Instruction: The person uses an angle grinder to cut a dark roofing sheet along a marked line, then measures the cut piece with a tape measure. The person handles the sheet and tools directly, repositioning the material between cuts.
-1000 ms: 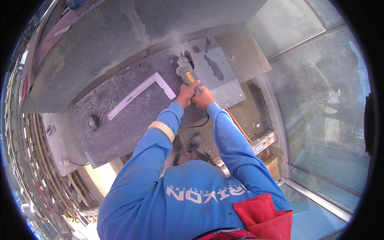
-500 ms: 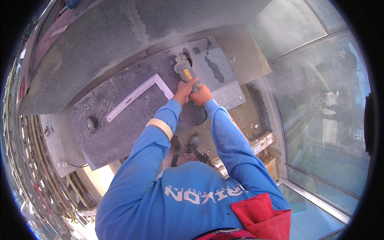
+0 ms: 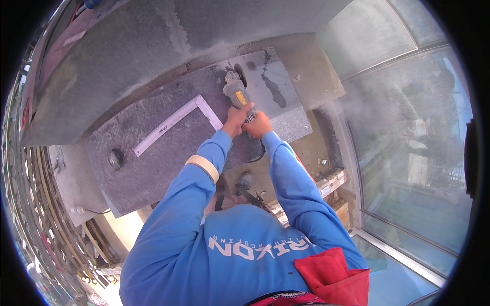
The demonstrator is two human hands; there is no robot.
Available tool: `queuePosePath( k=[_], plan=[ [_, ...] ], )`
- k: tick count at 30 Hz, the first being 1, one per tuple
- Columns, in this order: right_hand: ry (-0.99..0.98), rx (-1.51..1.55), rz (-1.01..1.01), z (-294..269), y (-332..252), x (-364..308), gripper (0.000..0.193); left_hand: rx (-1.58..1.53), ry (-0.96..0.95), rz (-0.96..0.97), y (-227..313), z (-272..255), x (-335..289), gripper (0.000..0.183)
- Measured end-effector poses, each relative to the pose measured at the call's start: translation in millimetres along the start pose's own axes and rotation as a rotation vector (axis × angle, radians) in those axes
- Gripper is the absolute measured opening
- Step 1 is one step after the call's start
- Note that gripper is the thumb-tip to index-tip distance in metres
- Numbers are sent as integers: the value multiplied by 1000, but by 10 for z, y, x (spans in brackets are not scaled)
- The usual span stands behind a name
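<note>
Both my hands are wrapped round the body of a grey angle grinder point(image 3: 235, 91) with a yellow label. My left hand point(image 3: 237, 119) grips it from the left, and my right hand point(image 3: 259, 125) closes on its rear end. Its dark disc point(image 3: 240, 75) stands on edge against a grey stone slab point(image 3: 153, 176), near the slab's far edge. Whether the disc is spinning cannot be made out. A white L-shaped square point(image 3: 168, 126) lies flat on the slab, left of my left hand. Farther left sits a dark, round tape measure point(image 3: 116, 158).
A grey wall point(image 3: 138, 56) rises behind the slab. At the right stand glass panes point(image 3: 413, 127) in metal frames. Stacked metal bars point(image 3: 38, 204) lie along the left. A cable with a pale plug point(image 3: 79, 209) hangs by the slab's near left corner. My shoe point(image 3: 245, 181) shows below.
The grinder and both hands have shifted very slightly, the disc moving a little nearer to me. The slab, the square and the tape measure lie as before.
</note>
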State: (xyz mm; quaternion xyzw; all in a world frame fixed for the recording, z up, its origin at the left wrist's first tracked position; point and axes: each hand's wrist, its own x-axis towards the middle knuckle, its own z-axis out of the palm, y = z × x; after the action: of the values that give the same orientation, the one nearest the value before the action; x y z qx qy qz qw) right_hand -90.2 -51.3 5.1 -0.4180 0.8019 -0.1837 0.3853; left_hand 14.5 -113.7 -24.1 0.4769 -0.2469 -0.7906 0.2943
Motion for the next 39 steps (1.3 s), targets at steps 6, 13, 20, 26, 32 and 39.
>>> queuePosePath(
  k=[6, 13, 20, 26, 32, 39],
  plan=[
    [-23, -10, -43, 15, 243, -237, 57, 12, 6, 44, -253, 48, -240, 60],
    [-17, 16, -21, 8, 166, -233, 57, 9, 1, 52, -232, 30, -175, 56],
    [-20, 4, 26, 37, 86, -65, 59, 36, 39, 37, -130, 22, -55, 55],
    [-47, 18, -8, -14, -73, 40, 59, 31, 6, -4, 19, -30, 61, 56],
    [-17, 5, 4, -44, 18, -94, 60, 43, 7, -14, -49, 36, -74, 58],
    [-17, -25, -55, 11, 411, -488, 54, -7, 0, 68, -469, 115, -467, 58]
  ],
)
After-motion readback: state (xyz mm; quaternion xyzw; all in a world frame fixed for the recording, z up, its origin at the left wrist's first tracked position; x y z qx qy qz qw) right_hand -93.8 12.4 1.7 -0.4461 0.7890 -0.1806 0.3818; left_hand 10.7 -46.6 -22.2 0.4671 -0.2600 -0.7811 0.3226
